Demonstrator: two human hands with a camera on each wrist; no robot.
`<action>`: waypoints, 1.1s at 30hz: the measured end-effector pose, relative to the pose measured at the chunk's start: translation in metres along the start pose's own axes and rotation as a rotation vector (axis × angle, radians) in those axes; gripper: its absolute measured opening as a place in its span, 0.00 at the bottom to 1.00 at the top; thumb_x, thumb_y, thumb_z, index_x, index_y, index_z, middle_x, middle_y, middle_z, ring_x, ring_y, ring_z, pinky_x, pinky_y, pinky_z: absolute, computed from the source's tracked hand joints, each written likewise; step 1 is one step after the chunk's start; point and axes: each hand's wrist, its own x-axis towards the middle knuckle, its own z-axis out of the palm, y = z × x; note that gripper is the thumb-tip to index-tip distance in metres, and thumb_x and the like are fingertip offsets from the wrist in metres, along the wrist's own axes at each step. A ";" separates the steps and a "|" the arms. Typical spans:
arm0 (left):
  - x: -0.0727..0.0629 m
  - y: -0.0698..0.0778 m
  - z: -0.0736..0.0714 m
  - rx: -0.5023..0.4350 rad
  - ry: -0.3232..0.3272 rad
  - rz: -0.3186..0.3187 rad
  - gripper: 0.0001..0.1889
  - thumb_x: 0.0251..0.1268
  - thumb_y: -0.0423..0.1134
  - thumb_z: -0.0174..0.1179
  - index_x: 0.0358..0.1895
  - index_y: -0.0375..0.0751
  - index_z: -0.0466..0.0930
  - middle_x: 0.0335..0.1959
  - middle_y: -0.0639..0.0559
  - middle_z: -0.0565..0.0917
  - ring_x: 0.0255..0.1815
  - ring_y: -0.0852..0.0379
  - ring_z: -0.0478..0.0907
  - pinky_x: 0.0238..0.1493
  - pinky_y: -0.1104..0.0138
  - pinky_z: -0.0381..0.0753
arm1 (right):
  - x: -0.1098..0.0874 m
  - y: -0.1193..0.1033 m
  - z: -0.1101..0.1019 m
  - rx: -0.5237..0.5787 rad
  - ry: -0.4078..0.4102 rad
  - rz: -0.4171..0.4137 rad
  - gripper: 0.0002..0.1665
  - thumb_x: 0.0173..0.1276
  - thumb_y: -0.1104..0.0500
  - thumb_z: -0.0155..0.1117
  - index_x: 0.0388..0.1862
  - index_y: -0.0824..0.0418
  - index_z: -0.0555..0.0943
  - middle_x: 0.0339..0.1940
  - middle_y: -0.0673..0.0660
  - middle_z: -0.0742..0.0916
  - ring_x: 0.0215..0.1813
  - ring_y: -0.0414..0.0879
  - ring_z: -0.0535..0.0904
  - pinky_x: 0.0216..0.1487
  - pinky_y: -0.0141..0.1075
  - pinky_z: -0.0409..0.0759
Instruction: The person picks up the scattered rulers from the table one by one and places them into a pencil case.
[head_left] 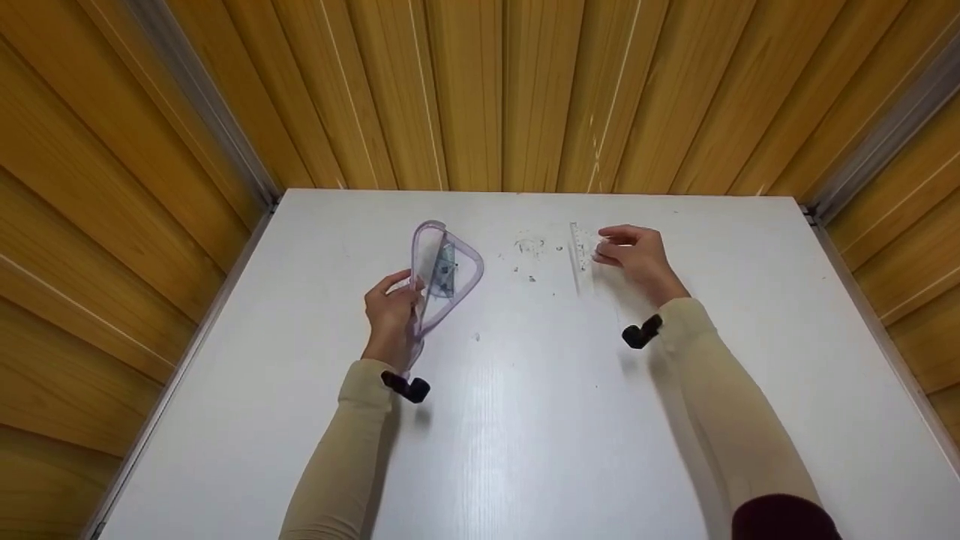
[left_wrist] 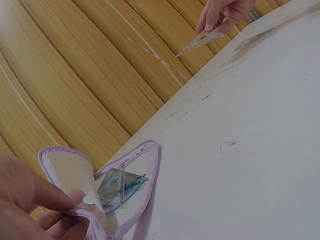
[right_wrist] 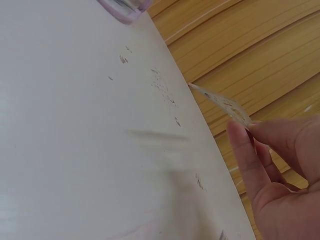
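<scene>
My left hand [head_left: 391,311] grips a clear pouch with lilac piping [head_left: 480,270] by its left edge, thumb on top and fingers beneath in the left wrist view. The pouch's mouth gapes, with one flap [left_wrist: 70,172] bent up. Inside lie several see-through bluish and clear drawing pieces [left_wrist: 120,187], partly overlapping. Over the back right of the table my right hand [head_left: 636,255] pinches a clear triangular set square [right_wrist: 225,104] at one edge between thumb and fingers. The set square is raised off the surface, and its pointed corner faces toward the pouch.
A white table [head_left: 487,435] reaches back to a wood-look panel wall [head_left: 465,97]. Dark scuff marks [head_left: 531,246] spot the tabletop between the two hands. Similar panels [head_left: 926,300] stand along the sides. A dark red round shape [head_left: 784,517] shows at the bottom right.
</scene>
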 end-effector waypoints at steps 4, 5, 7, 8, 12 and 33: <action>0.001 0.000 -0.001 -0.035 -0.014 -0.012 0.20 0.63 0.25 0.63 0.57 0.44 0.85 0.47 0.42 0.89 0.36 0.53 0.78 0.26 0.68 0.69 | 0.005 -0.001 0.010 0.014 -0.003 -0.013 0.26 0.70 0.67 0.69 0.66 0.68 0.78 0.53 0.61 0.77 0.49 0.50 0.84 0.58 0.45 0.81; 0.001 0.000 -0.001 -0.042 -0.017 -0.014 0.20 0.62 0.25 0.63 0.57 0.44 0.85 0.47 0.42 0.89 0.36 0.52 0.78 0.26 0.68 0.68 | 0.006 -0.001 0.013 0.029 -0.005 -0.020 0.26 0.69 0.68 0.68 0.66 0.69 0.78 0.52 0.62 0.77 0.48 0.50 0.85 0.57 0.44 0.81; 0.000 0.001 0.000 -0.042 -0.019 -0.019 0.21 0.62 0.26 0.63 0.58 0.44 0.85 0.47 0.43 0.89 0.37 0.52 0.78 0.27 0.67 0.68 | 0.008 0.000 0.019 0.050 -0.006 -0.027 0.26 0.69 0.69 0.68 0.65 0.70 0.78 0.51 0.63 0.77 0.47 0.50 0.85 0.57 0.45 0.81; 0.000 0.001 0.000 -0.040 -0.020 -0.021 0.20 0.62 0.26 0.63 0.57 0.45 0.85 0.47 0.43 0.89 0.37 0.52 0.78 0.27 0.67 0.68 | 0.010 0.001 0.023 0.055 -0.008 -0.027 0.25 0.69 0.70 0.68 0.65 0.70 0.78 0.51 0.63 0.77 0.48 0.50 0.85 0.57 0.45 0.81; -0.001 0.001 0.000 -0.033 -0.020 -0.020 0.20 0.63 0.27 0.62 0.58 0.45 0.85 0.47 0.43 0.89 0.36 0.52 0.77 0.26 0.68 0.68 | 0.013 0.004 0.037 0.068 -0.014 -0.014 0.25 0.70 0.70 0.67 0.65 0.69 0.79 0.50 0.63 0.78 0.49 0.51 0.85 0.57 0.45 0.82; -0.001 -0.002 0.001 -0.028 -0.005 -0.025 0.19 0.65 0.28 0.62 0.57 0.46 0.85 0.46 0.43 0.89 0.40 0.52 0.78 0.34 0.65 0.71 | 0.031 -0.001 0.113 0.133 -0.101 -0.029 0.21 0.69 0.72 0.66 0.61 0.69 0.82 0.46 0.64 0.82 0.45 0.51 0.87 0.51 0.41 0.84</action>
